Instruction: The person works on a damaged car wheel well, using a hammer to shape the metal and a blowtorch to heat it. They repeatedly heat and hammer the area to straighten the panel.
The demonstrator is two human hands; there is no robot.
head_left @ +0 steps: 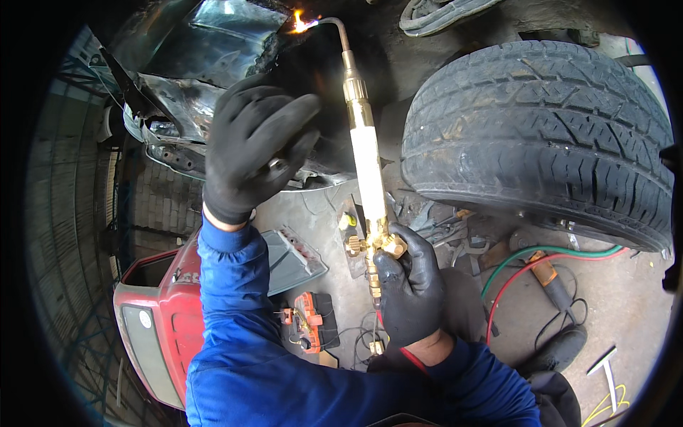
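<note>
My right hand (414, 288), in a black glove, is closed at the brass valve end of a gas welding torch (368, 167), thumb and finger at a knob. The torch points up and away, and its bent tip carries a small burning flame (302, 25). The flame is beside a scorched, bare-metal car body panel (238, 28). My left hand (260, 142), also black-gloved, is raised left of the torch, its fingers curled. A small shiny round bit shows among them; what it belongs to is hidden.
A large tyre (533, 135) stands at the right. Green and red hoses (491, 313) curve over the floor near an angle grinder (551, 281). An orange-and-black toolbox (309, 324) lies below my left arm. A red vehicle part (163, 313) is at the left. Tools clutter the floor by the tyre.
</note>
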